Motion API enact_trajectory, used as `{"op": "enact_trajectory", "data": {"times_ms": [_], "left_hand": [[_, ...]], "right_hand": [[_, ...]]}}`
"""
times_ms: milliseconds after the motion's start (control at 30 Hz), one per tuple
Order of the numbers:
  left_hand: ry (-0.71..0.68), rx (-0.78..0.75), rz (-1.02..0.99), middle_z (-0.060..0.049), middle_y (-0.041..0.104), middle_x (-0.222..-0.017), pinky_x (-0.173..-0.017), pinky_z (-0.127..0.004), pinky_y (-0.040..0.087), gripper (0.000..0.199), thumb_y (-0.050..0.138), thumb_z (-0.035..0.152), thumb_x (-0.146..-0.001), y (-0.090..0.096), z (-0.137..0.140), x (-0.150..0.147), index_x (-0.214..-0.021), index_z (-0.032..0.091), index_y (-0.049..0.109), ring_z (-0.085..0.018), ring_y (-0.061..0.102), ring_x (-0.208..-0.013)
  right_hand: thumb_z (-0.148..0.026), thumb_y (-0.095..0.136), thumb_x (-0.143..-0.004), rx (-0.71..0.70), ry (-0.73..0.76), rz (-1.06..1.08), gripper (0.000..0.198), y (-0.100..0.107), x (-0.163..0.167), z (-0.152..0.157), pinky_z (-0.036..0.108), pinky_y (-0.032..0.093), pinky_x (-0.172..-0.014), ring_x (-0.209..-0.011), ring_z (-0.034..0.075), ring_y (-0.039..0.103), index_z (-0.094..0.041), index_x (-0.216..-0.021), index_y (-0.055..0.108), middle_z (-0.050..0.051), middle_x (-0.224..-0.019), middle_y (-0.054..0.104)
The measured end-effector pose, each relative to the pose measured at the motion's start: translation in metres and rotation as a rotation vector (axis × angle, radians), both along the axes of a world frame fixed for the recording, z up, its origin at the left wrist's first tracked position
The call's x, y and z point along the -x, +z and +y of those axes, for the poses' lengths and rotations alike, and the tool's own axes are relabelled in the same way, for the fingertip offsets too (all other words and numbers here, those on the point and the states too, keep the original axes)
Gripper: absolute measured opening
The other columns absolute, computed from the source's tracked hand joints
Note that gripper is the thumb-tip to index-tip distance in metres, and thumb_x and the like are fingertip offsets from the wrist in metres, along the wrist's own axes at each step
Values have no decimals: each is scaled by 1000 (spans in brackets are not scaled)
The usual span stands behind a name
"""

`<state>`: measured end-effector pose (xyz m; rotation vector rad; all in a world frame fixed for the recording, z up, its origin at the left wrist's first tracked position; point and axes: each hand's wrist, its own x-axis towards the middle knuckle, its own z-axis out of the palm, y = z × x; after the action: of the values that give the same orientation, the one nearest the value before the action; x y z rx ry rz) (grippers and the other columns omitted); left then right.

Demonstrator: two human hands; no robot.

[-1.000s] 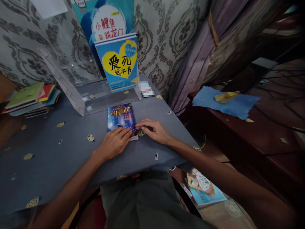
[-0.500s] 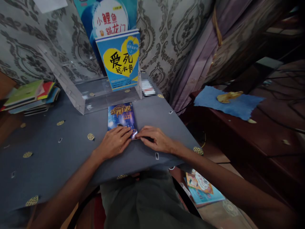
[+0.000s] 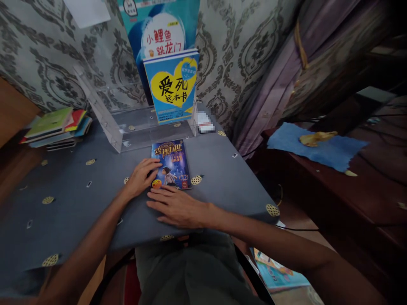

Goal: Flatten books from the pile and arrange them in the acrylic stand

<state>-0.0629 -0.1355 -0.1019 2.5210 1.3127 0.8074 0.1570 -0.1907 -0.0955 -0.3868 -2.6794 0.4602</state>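
Note:
A small blue-purple book (image 3: 172,163) lies flat on the grey tablecloth, its illustrated cover up, with a cartoon figure and the number 22 near the bottom. My left hand (image 3: 142,177) is at the book's left edge, its fingertips reaching onto the cover. Across the bottom edge rests my right hand (image 3: 178,207), fingers stretched out and pointing left, palm down. Neither hand grips the book. Behind it stands a clear acrylic book stand (image 3: 143,139), which holds a blue book with a yellow heart (image 3: 173,91) and a taller teal book (image 3: 162,36) at the back.
A stack of books (image 3: 57,127) sits at the table's far left. On a dark red surface to the right lies a blue cloth (image 3: 286,142) with a yellowish object (image 3: 318,138) on it. Picture books (image 3: 281,275) lie below, beyond the table (image 3: 229,195) edge.
My left hand has moved off the cover to the book's left edge. My right hand has shifted from the lower right corner to the bottom edge, its fingers now straighter. More cover shows.

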Motion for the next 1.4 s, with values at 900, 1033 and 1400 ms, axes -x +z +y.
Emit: {"op": "enact_trajectory", "data": {"times_ms": [900, 1033, 1400], "left_hand": [[279, 138, -343, -9, 71, -114, -92, -44, 55, 35, 53, 29, -92, -16, 2, -17, -125, 21, 59, -25, 67, -105], [371, 412, -885, -10, 70, -119, -71, -29, 57, 40, 65, 36, -83, -14, 7, -20, -120, 20, 59, -19, 71, -89], [231, 843, -1336, -7, 78, -91, -66, -25, 59, 49, 89, 30, -65, 18, -5, -31, -107, 16, 69, -18, 73, -72]], "right_hand": [[-29, 51, -96, 49, -694, 18, 47, -30, -25, 51, 58, 43, -112, -145, 35, 40, -20, -142, 53, 18, -154, 45], [-27, 49, -96, 33, -680, 22, 46, -30, -26, 50, 59, 43, -112, -144, 38, 41, -17, -141, 55, 19, -152, 47], [-46, 60, -92, 360, -762, 298, 79, -37, -37, 67, 58, 38, -115, -145, 36, 39, -17, -157, 26, 23, -158, 37]]}}
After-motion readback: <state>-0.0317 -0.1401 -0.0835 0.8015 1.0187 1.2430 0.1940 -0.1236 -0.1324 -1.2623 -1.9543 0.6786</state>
